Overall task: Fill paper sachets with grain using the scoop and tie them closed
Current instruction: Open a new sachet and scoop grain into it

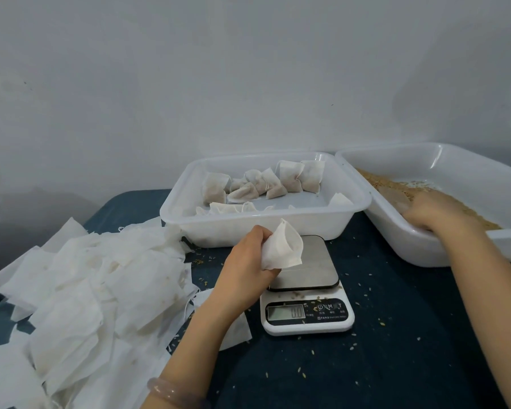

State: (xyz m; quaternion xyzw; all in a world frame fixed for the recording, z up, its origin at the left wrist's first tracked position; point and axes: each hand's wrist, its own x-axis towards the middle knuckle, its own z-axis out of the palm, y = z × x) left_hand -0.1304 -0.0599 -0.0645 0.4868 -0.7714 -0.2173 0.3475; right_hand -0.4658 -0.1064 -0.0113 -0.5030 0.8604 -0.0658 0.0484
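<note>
Left hand point(245, 261) pinching empty sachet point(283, 246) just above scale point(316, 261), mouth tipped up-right toward grain point(381, 181) in tray point(425, 249) right of scale, right hand point(437, 214) curled there, grip on scoop unclear.

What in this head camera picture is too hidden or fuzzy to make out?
All in the head view:
1. The right hand covers its own grip; only a pale blur beside it might be the scoop.
2. The grain tray is cut off by the right edge.
3. On the scale, the button labels are too small to read.
4. On the filled sachets, the ties are too small to see.
</note>
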